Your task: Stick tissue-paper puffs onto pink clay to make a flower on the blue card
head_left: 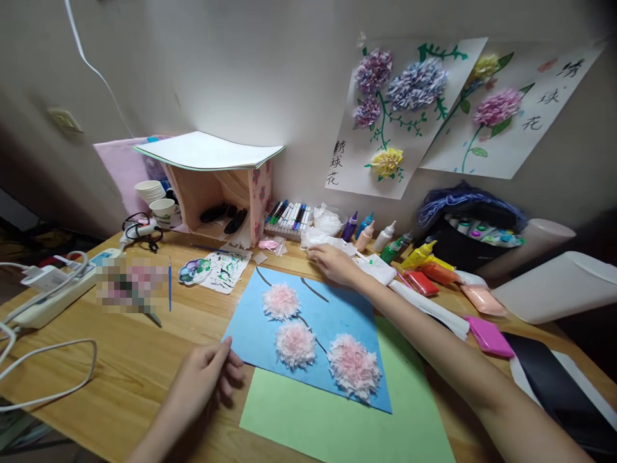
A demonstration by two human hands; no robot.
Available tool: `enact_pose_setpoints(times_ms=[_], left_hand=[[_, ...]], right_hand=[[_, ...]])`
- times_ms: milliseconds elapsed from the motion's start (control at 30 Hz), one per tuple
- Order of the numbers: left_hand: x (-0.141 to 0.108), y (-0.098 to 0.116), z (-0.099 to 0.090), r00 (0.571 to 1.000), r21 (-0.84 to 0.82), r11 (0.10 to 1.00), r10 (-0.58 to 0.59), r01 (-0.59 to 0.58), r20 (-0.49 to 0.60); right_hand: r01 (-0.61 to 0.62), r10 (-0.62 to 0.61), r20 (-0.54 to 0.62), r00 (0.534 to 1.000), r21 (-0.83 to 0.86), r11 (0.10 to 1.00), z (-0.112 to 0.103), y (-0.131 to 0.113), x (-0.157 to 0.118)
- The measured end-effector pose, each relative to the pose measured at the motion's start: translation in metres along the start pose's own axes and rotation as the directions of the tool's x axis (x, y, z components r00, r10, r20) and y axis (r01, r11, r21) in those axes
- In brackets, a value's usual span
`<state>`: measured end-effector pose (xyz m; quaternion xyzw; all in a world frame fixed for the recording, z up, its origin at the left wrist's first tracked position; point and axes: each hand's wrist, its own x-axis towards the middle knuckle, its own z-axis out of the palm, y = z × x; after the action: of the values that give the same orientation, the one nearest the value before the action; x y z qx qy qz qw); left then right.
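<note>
A blue sheet of paper carries three round pink-and-white ruffled paper flowers, including a large flower at its lower right, and dark curved stem lines. My left hand rests by the sheet's left edge, thumb close to the corner and fingers loosely curled apart, with nothing visible in it. Stretched across the sheet, my right hand is beyond its upper edge. Its fingers point left over white tissue, and the fingertips' underside is hidden. A green sheet lies beneath the blue one.
Paint bottles and coloured clay packs line the right side. Markers stand behind, beside a box. To the left are a paint palette, a brush and a power strip with cables. Flower pictures hang on the wall.
</note>
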<state>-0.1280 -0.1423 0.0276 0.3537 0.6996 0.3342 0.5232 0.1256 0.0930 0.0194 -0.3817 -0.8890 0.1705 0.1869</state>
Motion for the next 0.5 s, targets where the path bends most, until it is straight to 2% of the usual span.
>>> enact_pose_setpoints(times_ms=[33, 100, 167, 233, 300, 367, 467, 500], left_hand=[[0.004, 0.005, -0.003, 0.996, 0.030, 0.996, 0.087, -0.086, -0.031], [0.015, 0.019, -0.006, 0.957, 0.136, 0.956, 0.274, -0.260, -0.095], [0.030, 0.039, -0.006, 0.895, 0.256, 0.887, 0.426, -0.385, -0.132], [0.048, 0.063, -0.005, 0.825, 0.411, 0.780, 0.555, -0.472, -0.105], [0.070, 0.087, -0.005, 0.741, 0.609, 0.594, 0.671, -0.526, -0.015], [0.092, 0.109, -0.005, 0.698, 0.716, 0.463, 0.714, -0.523, 0.049], [0.123, 0.132, 0.001, 0.662, 0.738, 0.350, 0.729, -0.577, 0.172], [0.131, 0.137, 0.005, 0.621, 0.729, 0.285, 0.746, -0.623, 0.239]], right_hand=[[-0.075, 0.075, -0.038, 0.996, 0.004, 0.997, 0.001, -0.004, 0.011], [-0.178, 0.179, -0.075, 0.981, 0.020, 0.984, 0.007, -0.015, 0.035], [-0.273, 0.275, -0.038, 0.961, 0.048, 0.961, 0.018, -0.025, 0.061], [-0.349, 0.348, 0.025, 0.937, 0.086, 0.933, 0.030, -0.033, 0.084], [-0.403, 0.399, 0.056, 0.915, 0.130, 0.906, 0.039, -0.038, 0.098], [-0.430, 0.426, 0.066, 0.902, 0.191, 0.882, 0.040, -0.040, 0.102], [-0.408, 0.406, 0.074, 0.911, 0.307, 0.860, 0.027, -0.043, 0.090], [-0.386, 0.384, 0.076, 0.920, 0.346, 0.855, 0.019, -0.044, 0.083]])
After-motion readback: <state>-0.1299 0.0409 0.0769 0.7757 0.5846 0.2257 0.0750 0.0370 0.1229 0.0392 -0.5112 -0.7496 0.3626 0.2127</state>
